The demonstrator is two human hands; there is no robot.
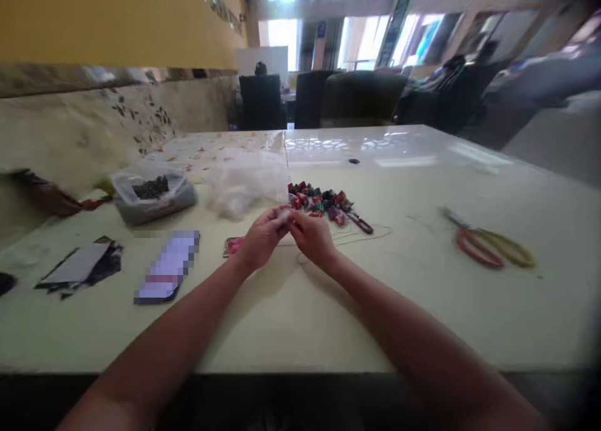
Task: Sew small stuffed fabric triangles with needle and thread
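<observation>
My left hand [263, 238] and my right hand [313, 233] meet over the middle of the table, fingers closed and tips touching. Between them shows a small tuft of white stuffing [284, 212], partly hidden by the fingers. Just beyond lies a heap of small patterned fabric pieces [319, 200], gathered into puffs. Dark-handled thread snips [360, 223] rest at its right end. Loose thread [347, 237] curls on the table beside my right hand. A pink piece of fabric [233, 246] lies partly behind my left hand. A clear bag of white fluffy stuffing [244, 183] sits behind it.
At left stand a plastic bag of dark bits [153, 196], a phone [169, 268] and a stack of fabric with paper [82, 265]. Scissors with red and yellow handles [488, 243] lie at right. A small dark object [354, 161] is farther back. Chairs [364, 99] stand beyond the table.
</observation>
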